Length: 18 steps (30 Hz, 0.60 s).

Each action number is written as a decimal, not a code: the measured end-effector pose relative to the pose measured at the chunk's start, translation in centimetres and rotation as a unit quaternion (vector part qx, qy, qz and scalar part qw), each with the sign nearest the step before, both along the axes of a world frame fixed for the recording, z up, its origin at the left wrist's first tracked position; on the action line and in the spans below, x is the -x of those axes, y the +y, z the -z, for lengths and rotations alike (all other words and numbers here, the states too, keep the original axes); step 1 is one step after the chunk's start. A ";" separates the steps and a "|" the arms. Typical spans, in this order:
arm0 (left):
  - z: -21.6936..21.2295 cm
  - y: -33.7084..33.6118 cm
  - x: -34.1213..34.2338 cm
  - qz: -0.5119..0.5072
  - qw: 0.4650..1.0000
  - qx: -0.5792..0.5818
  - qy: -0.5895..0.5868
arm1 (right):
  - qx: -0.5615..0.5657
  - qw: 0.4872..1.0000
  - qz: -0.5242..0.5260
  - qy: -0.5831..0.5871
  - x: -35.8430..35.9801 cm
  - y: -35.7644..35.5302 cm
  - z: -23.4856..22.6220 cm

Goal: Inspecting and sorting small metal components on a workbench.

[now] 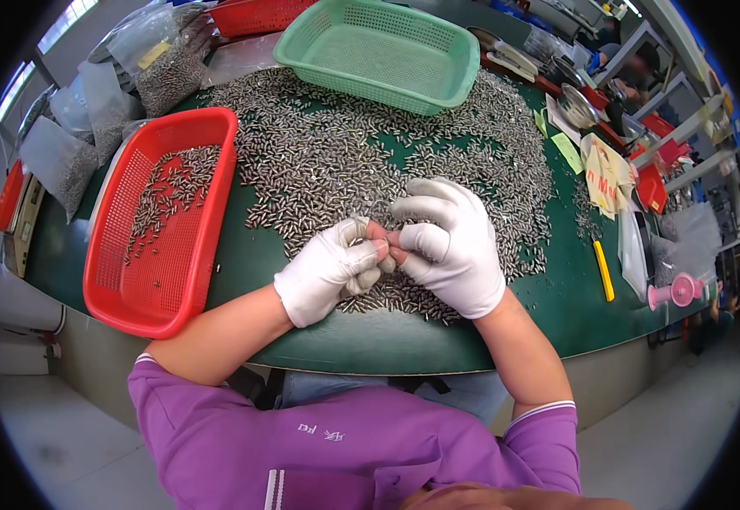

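White gloves with bare fingertips cover both my hands, which meet over a wide spread of small silvery metal pins (302,170) on the green tabletop (319,344). My left hand (327,265) has its thumb and forefinger pinched together. Against it, my right hand (453,246) pinches too, its other fingers curled above. Whatever lies between the fingertips is too small to make out. Left of my hands, a red plastic basket (221,183) holds a scattering of the same pins. Beyond the spread stands a pale green basket (370,81) with no pins visible inside.
Clear bags (64,166) filled with small parts crowd the far left. On the right lie a yellow-handled tool (603,270), yellow paper notes (605,178), and a pink plastic object (684,290). Metal bowls (577,106) stand farther back, near another person (637,72).
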<state>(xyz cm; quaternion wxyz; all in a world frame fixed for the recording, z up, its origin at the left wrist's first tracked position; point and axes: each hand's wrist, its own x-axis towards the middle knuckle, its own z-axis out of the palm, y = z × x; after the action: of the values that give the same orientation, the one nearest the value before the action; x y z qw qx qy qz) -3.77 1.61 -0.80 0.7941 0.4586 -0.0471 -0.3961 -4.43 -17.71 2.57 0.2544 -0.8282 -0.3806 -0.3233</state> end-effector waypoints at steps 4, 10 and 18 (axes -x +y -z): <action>0.0 0.1 0.0 -0.007 1.000 0.026 -0.002 | 0.035 0.998 -0.031 -0.036 -0.3 -0.2 -0.4; 0.2 0.1 0.0 -0.005 0.999 0.051 0.000 | 0.008 0.999 0.040 -0.008 -0.4 -1.1 -0.3; -0.1 0.5 -0.1 -0.010 0.998 0.059 0.028 | 0.143 0.961 0.141 0.191 -0.1 -1.9 1.3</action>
<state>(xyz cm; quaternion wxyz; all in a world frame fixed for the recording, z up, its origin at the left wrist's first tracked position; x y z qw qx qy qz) -3.66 2.10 -0.65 0.8250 0.3999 -0.0435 -0.3970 -4.29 -19.61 1.31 0.1534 -0.9475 -0.2467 -0.1336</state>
